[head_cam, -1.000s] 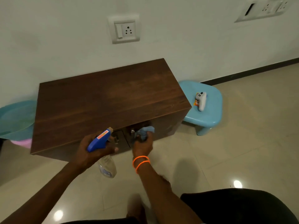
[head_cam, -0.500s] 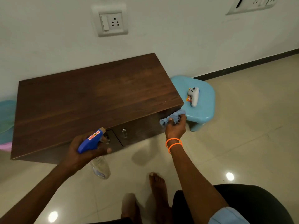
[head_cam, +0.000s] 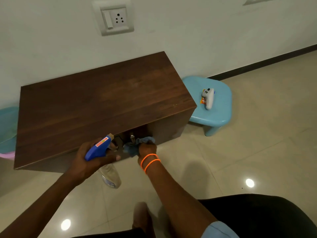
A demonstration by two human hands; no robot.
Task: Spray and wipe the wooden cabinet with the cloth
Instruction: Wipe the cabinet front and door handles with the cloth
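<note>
**Cloth at work on the cabinet front, spray bottle held by**

At the far left edge a teal basin [head_cam: 6,127] sits on the floor against the wall, with something pink under it. Next comes the wooden cabinet [head_cam: 103,107], a low dark-brown box whose long axis runs left to right along the wall, its front face turned toward the person. It looks heavy and rigid, so I'd judge it will stay put under a firm rub.

The left hand [head_cam: 92,158] has its fingers wrapped around the neck of a spray bottle [head_cam: 100,148], thumb laid along the front. The blue trigger head points up and away at the cabinet front, and the clear body hangs down below the hand. It looks like light, smooth plastic, and the neck is the sensible place to hold it.

Just to the right, beside a small metal door handle [head_cam: 132,138], the right hand [head_cam: 147,149] clenches a bunched blue cloth [head_cam: 135,146] and presses it against the front panel. The cloth is soft and limp, so it has no real axis of its own and is best held wadded like this. Two orange bands [head_cam: 150,160] circle that wrist.

Further right stands a light-blue plastic stool [head_cam: 221,107] with a small white gadget [head_cam: 208,98] lying on it.
</note>
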